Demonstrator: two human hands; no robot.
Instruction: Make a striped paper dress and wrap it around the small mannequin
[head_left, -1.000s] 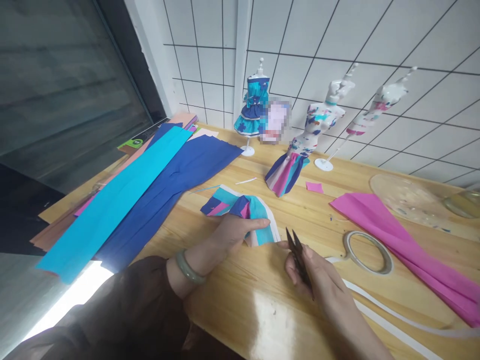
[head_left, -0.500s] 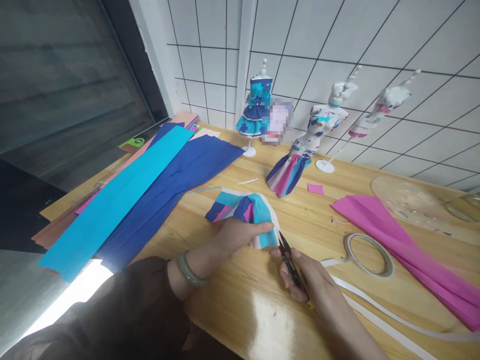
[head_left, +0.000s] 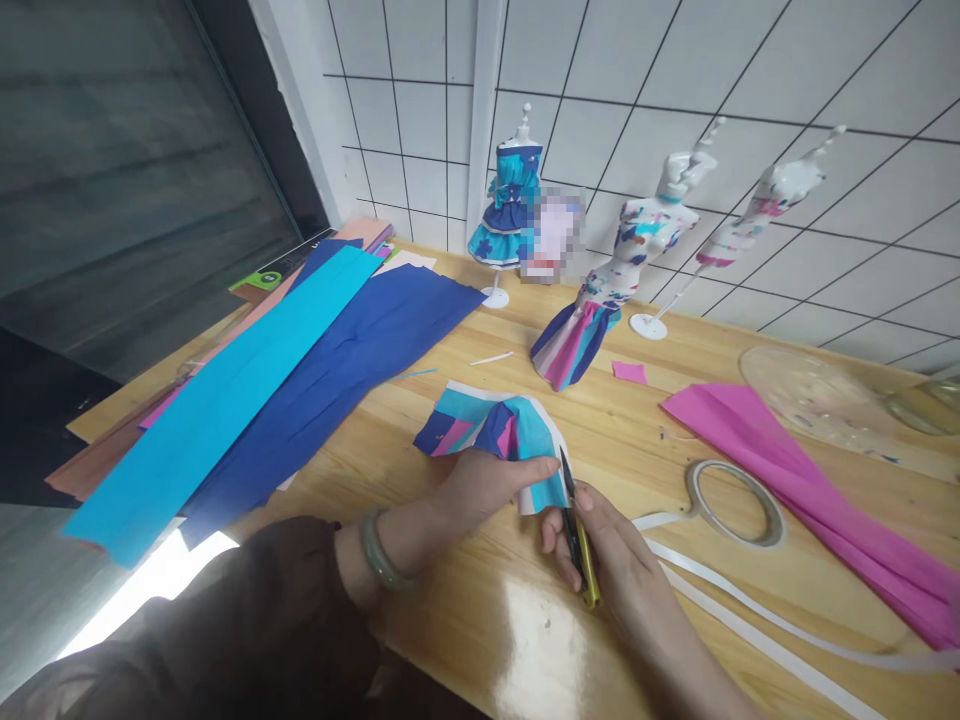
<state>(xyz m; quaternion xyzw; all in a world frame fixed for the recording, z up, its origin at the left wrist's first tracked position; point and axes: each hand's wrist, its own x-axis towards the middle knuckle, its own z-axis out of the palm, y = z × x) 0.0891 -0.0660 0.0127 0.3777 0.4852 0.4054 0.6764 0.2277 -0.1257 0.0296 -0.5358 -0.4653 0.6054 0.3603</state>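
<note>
My left hand [head_left: 491, 487] pinches a striped piece of crepe paper [head_left: 541, 442] in teal, navy and pink, with a white strip along its upper edge. The thumb lies on top near the right end; the other fingers are hidden beneath. In my right hand [head_left: 600, 530] is a pair of small thread snips [head_left: 577, 545] with black blades and a yellow handle. The blades point up along the white edge at the paper's right end, close to my left thumb. Whether they are cutting into the paper I cannot tell.
Blue crepe sheets [head_left: 247, 370] lie at left. Behind stand a mannequin in a teal dress [head_left: 514, 205], another in a striped skirt [head_left: 577, 345], and a third, bare-based mannequin [head_left: 750, 225]. At right are a tape roll [head_left: 735, 500], white strips [head_left: 780, 650] and pink crepe paper [head_left: 795, 480].
The snips have turned more upright and their blades look closer together, now lying along the white edge. Paper and left hand have shifted slightly right. The view has moved a little.
</note>
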